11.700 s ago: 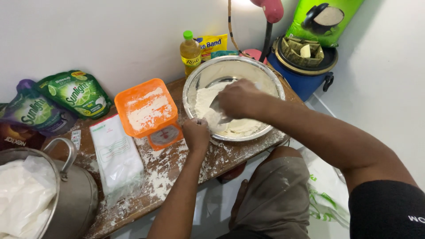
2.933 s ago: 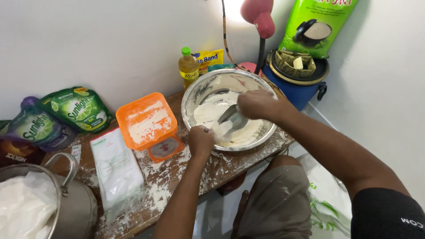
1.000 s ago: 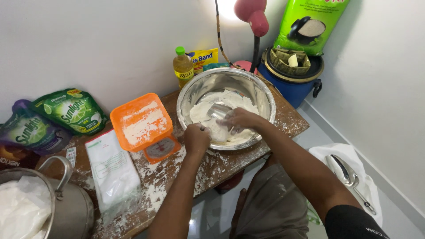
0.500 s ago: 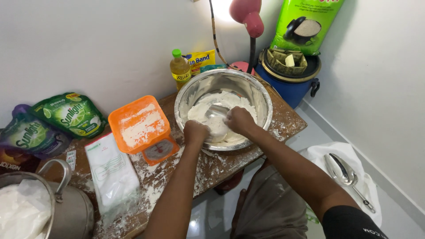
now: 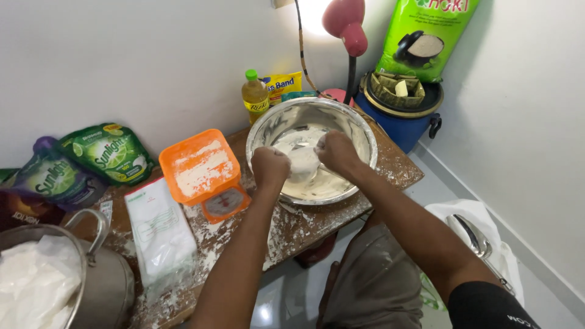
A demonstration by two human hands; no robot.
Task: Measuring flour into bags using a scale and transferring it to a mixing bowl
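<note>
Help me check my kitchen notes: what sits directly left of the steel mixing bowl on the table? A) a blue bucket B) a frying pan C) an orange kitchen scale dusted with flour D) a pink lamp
C: the orange kitchen scale, white with flour, stands just left of the steel bowl where both hands work the dough.

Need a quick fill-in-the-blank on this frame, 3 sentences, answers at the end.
1. Both hands are at a round ______ bowl holding white batter.
2. The left hand grips the bowl's near ______.
3. The kitchen scale left of the bowl is ______ in colour.

Missing words: metal; rim; orange
</note>
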